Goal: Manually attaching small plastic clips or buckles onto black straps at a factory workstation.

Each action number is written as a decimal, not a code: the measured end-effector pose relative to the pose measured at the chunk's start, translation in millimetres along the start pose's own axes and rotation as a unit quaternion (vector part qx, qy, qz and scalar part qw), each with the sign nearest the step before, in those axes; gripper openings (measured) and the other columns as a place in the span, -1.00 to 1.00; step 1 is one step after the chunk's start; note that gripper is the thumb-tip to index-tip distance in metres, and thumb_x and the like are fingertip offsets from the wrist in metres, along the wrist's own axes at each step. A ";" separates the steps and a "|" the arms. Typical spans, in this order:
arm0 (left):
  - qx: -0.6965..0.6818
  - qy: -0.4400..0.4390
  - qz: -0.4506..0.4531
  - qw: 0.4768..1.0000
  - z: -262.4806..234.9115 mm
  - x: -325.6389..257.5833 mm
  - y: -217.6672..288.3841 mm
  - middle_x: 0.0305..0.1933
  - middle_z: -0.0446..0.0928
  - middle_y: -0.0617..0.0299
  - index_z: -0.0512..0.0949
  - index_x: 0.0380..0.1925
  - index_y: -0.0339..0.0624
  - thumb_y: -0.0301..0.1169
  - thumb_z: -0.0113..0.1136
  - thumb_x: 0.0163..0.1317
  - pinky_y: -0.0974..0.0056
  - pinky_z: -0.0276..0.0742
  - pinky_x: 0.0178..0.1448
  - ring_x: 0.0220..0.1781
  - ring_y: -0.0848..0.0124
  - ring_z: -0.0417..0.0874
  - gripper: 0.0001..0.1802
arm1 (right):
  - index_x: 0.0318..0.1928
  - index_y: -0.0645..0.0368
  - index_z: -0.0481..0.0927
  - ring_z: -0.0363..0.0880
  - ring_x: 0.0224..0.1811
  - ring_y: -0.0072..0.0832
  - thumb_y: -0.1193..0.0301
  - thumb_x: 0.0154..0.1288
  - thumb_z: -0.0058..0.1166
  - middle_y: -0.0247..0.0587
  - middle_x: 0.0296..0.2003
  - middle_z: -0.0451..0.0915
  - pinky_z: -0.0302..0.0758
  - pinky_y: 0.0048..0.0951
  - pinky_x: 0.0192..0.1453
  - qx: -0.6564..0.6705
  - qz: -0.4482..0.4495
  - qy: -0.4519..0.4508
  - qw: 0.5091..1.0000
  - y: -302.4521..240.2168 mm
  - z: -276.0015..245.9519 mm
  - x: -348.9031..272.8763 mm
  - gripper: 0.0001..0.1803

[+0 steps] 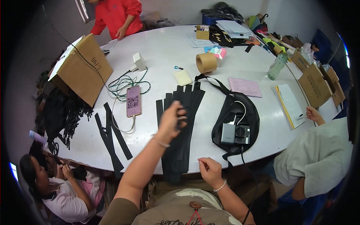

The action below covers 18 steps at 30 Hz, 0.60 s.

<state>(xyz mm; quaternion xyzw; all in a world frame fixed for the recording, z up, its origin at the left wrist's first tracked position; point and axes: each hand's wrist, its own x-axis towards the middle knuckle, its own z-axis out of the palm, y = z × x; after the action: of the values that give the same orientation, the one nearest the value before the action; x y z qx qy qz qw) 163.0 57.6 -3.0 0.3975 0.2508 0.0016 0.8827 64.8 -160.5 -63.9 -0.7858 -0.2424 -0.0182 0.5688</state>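
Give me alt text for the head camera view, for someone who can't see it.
Seen from above, the person's left hand pinches a black strap over a row of black fabric strips on a white table, while the right hand hovers at the near edge. A phone, a black mesh bag and a tape roll lie around.

Much sits half out of sight around the white oval table (168, 48).

The left hand (170, 120) covers part of the fanned black fabric strips (183, 112), whose near ends drop past the table edge. The person in the red top (116, 15) is cut off at the upper edge. Whether the right hand's (210, 170) pinched fingers hold anything is too small to tell.
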 end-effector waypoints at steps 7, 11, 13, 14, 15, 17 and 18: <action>0.405 0.017 0.202 0.892 31.4 40.6 -70.2 -0.56 0.49 0.12 0.49 -0.44 -0.33 -0.12 -0.05 0.31 0.20 0.41 -0.41 -0.54 0.34 0.49 -0.57 | -0.36 0.25 0.56 0.42 -0.70 -0.51 0.61 0.09 0.09 -0.21 -0.59 0.50 0.32 -0.56 -0.60 0.017 -0.021 -0.002 1.000 0.2 1.7 -2.5 -0.93; 0.532 -0.007 0.214 0.819 42.5 23.2 -66.2 -0.51 0.51 -0.11 0.48 -0.43 -0.40 -0.09 -0.16 0.33 0.09 0.40 -0.22 -0.44 0.04 0.53 -0.49 | -0.37 0.25 0.56 0.42 -0.70 -0.49 0.61 0.09 0.08 -0.20 -0.59 0.50 0.33 -0.54 -0.60 0.022 -0.032 0.001 0.999 -0.4 -2.3 -1.8 -0.93; 0.561 -0.041 0.173 0.808 41.1 16.5 -57.9 -0.50 0.48 -0.19 0.47 -0.43 -0.42 -0.15 -0.22 0.34 0.09 0.40 -0.23 -0.42 -0.03 0.52 -0.51 | -0.36 0.27 0.56 0.44 -0.68 -0.52 0.61 0.09 0.08 -0.20 -0.57 0.52 0.34 -0.57 -0.59 0.019 -0.031 -0.005 0.999 2.4 -2.7 -1.9 -0.93; 0.562 -0.041 0.172 0.808 40.6 11.7 -55.6 -0.50 0.48 -0.19 0.47 -0.43 -0.42 -0.15 -0.22 0.34 0.09 0.40 -0.23 -0.42 -0.03 0.52 -0.51 | -0.36 0.28 0.57 0.46 -0.65 -0.56 0.61 0.10 0.08 -0.20 -0.56 0.54 0.36 -0.60 -0.58 0.014 -0.031 -0.010 0.999 3.5 -3.0 -2.0 -0.94; 0.545 -0.053 0.174 0.818 39.9 5.9 -52.5 -0.49 0.49 -0.18 0.49 -0.40 -0.42 -0.19 -0.21 0.32 0.10 0.40 -0.22 -0.42 -0.02 0.53 -0.54 | -0.36 0.28 0.57 0.46 -0.65 -0.56 0.61 0.10 0.08 -0.20 -0.56 0.54 0.36 -0.60 -0.58 0.015 -0.030 -0.011 0.999 3.2 -2.5 -1.5 -0.94; 0.528 -0.065 0.174 0.828 35.2 -0.4 -51.3 -0.48 0.50 -0.16 0.50 -0.37 -0.42 -0.23 -0.20 0.31 0.10 0.41 -0.21 -0.41 -0.01 0.53 -0.57 | -0.37 0.25 0.56 0.43 -0.70 -0.48 0.62 0.09 0.08 -0.19 -0.59 0.50 0.33 -0.53 -0.60 0.023 -0.037 0.000 0.999 2.4 -1.8 0.2 -0.93; 0.520 -0.063 0.197 0.829 31.1 -4.2 -52.7 -0.45 0.52 -0.15 0.51 -0.33 -0.40 -0.30 -0.16 0.28 0.12 0.43 -0.19 -0.41 0.00 0.54 -0.64 | -0.37 0.25 0.56 0.43 -0.70 -0.48 0.62 0.09 0.08 -0.19 -0.59 0.50 0.33 -0.53 -0.60 0.023 -0.036 -0.001 0.999 2.5 -1.3 0.0 -0.93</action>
<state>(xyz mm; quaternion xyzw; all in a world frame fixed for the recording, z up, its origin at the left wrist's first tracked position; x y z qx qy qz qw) 162.7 -1.0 -20.8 0.8381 0.0750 0.0197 0.5400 66.1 -162.3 -65.7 -0.7630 -0.2716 -0.0321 0.5857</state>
